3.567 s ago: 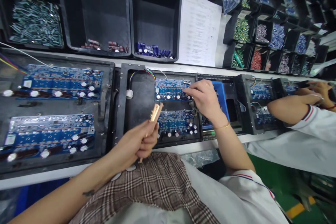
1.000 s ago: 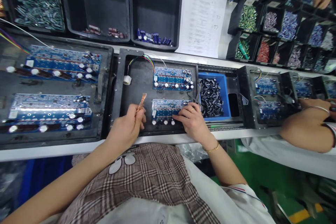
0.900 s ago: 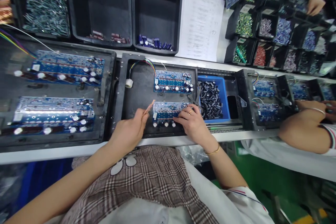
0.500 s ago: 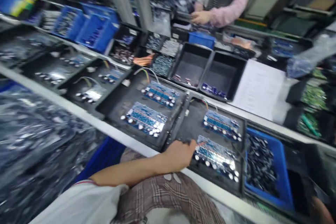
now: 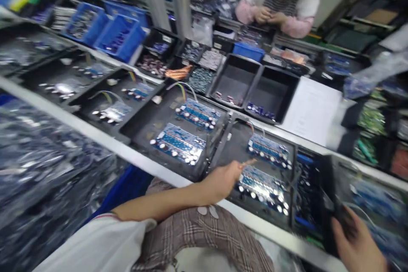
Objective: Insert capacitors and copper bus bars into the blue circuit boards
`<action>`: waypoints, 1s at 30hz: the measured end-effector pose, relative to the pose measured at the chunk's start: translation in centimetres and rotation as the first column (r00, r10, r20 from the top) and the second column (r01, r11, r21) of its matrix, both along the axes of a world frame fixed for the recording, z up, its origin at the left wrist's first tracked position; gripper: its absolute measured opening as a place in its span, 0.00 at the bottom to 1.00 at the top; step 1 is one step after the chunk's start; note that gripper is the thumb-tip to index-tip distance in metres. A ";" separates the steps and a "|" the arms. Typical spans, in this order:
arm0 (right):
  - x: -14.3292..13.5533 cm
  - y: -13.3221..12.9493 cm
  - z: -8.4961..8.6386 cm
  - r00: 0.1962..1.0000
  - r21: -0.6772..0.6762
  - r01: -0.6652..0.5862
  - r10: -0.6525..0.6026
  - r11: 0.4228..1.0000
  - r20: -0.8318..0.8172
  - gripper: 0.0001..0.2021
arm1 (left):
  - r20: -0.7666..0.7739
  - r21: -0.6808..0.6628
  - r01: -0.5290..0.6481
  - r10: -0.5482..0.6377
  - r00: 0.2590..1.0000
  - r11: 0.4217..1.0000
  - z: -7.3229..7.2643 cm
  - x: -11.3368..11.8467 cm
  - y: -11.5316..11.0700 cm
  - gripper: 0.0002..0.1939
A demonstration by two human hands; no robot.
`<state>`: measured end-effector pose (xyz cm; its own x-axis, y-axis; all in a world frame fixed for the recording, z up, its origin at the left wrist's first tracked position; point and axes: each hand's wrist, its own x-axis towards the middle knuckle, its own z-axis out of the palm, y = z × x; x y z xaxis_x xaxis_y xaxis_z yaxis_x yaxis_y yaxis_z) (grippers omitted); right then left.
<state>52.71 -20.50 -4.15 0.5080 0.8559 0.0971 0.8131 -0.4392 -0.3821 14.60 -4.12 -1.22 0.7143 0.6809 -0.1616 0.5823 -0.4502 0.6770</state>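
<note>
My left hand (image 5: 225, 180) is closed at the left edge of a black tray (image 5: 223, 151) with two blue circuit boards, the nearer board (image 5: 263, 185) just beside it. A thin orange-brown piece (image 5: 250, 162) sticks out from its fingertips. At the lower right, my right hand (image 5: 358, 238) is wrapped round the edge of a tilted black tray (image 5: 328, 204). That tray partly covers a blue bin (image 5: 304, 223) of small dark parts. Blue boards (image 5: 378, 197) with wires lie to the right of it, blurred.
More trays with boards (image 5: 181, 142) run to the left. Behind are bins of small parts (image 5: 202, 80), two black bins (image 5: 269, 93), and a white paper sheet (image 5: 312, 110). Bagged items (image 5: 57, 187) lie at lower left. Across the bench, a person's hands (image 5: 270, 16) are together.
My right hand has come into view from the right edge, with the black tray moved left over the blue bin. My left hand has shifted slightly. The other person's hands have come together.
</note>
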 end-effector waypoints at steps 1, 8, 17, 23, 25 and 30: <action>-0.8 0.0 -0.3 0.999 -0.025 0.045 -0.045 0.999 0.014 0.27 | -0.011 0.033 -0.060 0.060 0.998 0.998 0.3 -0.1 0.2 0.12; -8.1 3.0 0.4 0.999 0.187 -0.050 0.046 0.981 0.025 0.24 | -0.361 0.553 -0.060 0.304 0.882 0.831 2.0 -0.3 2.7 0.19; -10.8 4.6 -2.3 0.828 0.119 0.111 -0.026 0.987 -0.560 0.31 | -0.490 0.601 0.191 0.169 0.855 0.776 1.1 1.3 2.7 0.21; -10.6 4.8 -3.1 0.800 0.136 0.119 -0.013 0.984 -0.600 0.34 | -0.406 0.604 0.107 0.189 0.894 0.790 0.2 0.5 3.0 0.21; -10.7 4.9 -3.0 0.793 0.146 0.133 -0.017 0.980 -0.609 0.34 | -0.381 0.610 0.094 0.188 0.905 0.787 0.0 0.3 3.0 0.21; -11.1 5.2 -2.4 0.773 0.172 0.173 -0.025 0.970 -0.634 0.31 | -0.360 0.636 0.084 0.199 0.911 0.767 -0.4 0.3 3.0 0.19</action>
<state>41.61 -15.31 -6.59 0.5997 0.7937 -0.1019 0.3195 -0.3542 -0.8789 14.90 -1.10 -1.57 0.6433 0.7628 0.0656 0.7654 -0.6426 -0.0342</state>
